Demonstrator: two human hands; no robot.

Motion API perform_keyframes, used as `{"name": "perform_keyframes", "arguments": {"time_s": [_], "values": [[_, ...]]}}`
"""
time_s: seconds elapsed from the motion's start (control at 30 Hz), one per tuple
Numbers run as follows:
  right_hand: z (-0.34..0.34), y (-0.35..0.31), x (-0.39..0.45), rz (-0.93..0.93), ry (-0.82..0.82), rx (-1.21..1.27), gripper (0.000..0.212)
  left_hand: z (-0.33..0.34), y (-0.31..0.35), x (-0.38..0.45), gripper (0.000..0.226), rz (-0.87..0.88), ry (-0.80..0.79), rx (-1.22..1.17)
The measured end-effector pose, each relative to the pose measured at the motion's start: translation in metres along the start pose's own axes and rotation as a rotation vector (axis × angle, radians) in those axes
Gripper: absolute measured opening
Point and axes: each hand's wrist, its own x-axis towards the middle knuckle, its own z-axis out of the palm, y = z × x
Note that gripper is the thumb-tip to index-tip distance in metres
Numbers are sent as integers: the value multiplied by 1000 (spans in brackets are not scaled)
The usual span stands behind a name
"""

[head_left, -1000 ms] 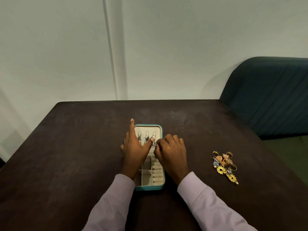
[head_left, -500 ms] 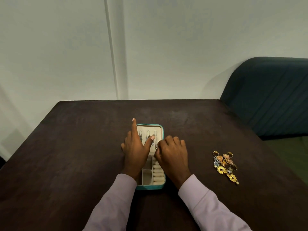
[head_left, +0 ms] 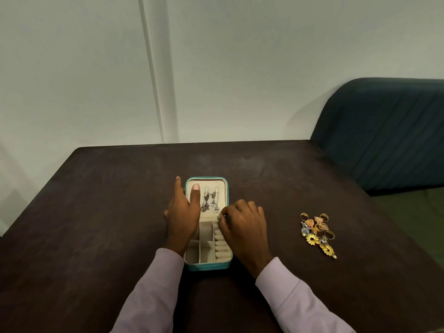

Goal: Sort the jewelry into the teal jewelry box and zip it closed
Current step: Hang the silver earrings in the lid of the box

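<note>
Now the left hand (head_left: 181, 218) rests flat with straight fingers on the open teal box (head_left: 207, 266) mid-tabletop (head_left: 96, 224), the right hand (head_left: 242, 227) curls, seemingly pinching something tiny, while light, snag-prone earrings (head_left: 317, 233) wait, best lifted by hooks.

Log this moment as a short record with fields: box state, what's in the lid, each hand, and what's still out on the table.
box: teal jewelry box open, unzipped
lid contents: silver dangling earrings on the cream lid panel
left hand: fingers straight, thumb on the lid panel
right hand: fingers curled at the box's right edge; held item unclear
unsorted: gold jewelry pile on the dark table, right of the box
</note>
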Motion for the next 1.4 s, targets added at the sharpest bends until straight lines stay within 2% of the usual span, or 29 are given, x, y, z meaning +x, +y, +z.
{"name": "perform_keyframes", "arguments": {"time_s": [0.2,0.27,0.37,0.43,0.63,0.8,1.07,1.4], "values": [[-6,0,-5,60,-36,153,29,-3,-11,0,61,-50,-38,-16],[-6,1,-7,71,-52,202,28,-7,-15,-3,69,-53,-48,-22],[-9,0,-13,83,-52,250,28,-11,-19,-9,61,-67,-33,-12],[-10,-3,-18,90,-63,265,33,-12,-21,-14,66,-74,-52,-37],[-9,-6,-30,199,-185,274,22,-6,-19,-29,59,-134,-10,-149],[-10,-8,-34,213,-173,308,14,-7,-11,-35,53,-171,7,-157],[-12,-9,-41,234,-150,363,24,-5,-21,-35,30,-45,59,-11],[-14,-4,-37,231,-196,356,26,-11,-17,-31,33,-55,-16,81]]}}
